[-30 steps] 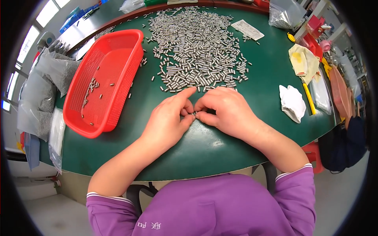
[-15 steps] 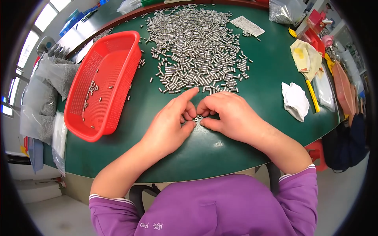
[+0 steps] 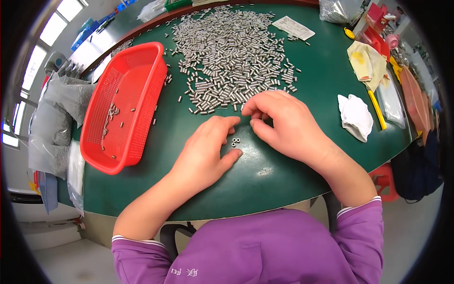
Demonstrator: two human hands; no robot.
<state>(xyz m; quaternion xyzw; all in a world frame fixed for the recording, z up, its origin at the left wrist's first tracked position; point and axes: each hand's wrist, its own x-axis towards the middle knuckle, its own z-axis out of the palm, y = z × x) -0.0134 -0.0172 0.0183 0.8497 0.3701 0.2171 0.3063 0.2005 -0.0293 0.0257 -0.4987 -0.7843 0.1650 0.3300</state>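
Observation:
Three small silvery metal sleeves [image 3: 235, 142] stand upright in a tight cluster on the green table, their ring-shaped ends facing up. My left hand [image 3: 204, 147] rests beside them, thumb and fingers apart around the cluster without gripping it. At the near edge of a big heap of the same metal sleeves [image 3: 231, 57], my right hand [image 3: 283, 122] hovers with bent fingers. A gap shows between its thumb and index finger, and I see nothing held there. Its other fingers are partly hidden beneath the hand.
A red plastic basket [image 3: 155, 92] with a few sleeves inside stands at left. Bags of parts [image 3: 51, 125] lie beyond it. On the right are a white cloth [image 3: 354, 117], a yellow-handled tool [image 3: 377, 110] and a stained glove [image 3: 366, 64]. A paper slip [image 3: 294, 28] lies behind the heap.
My right hand has left the small cluster and moved away, up and to the right toward the heap. The left hand's fingers have spread away from the sleeves, which stay standing together.

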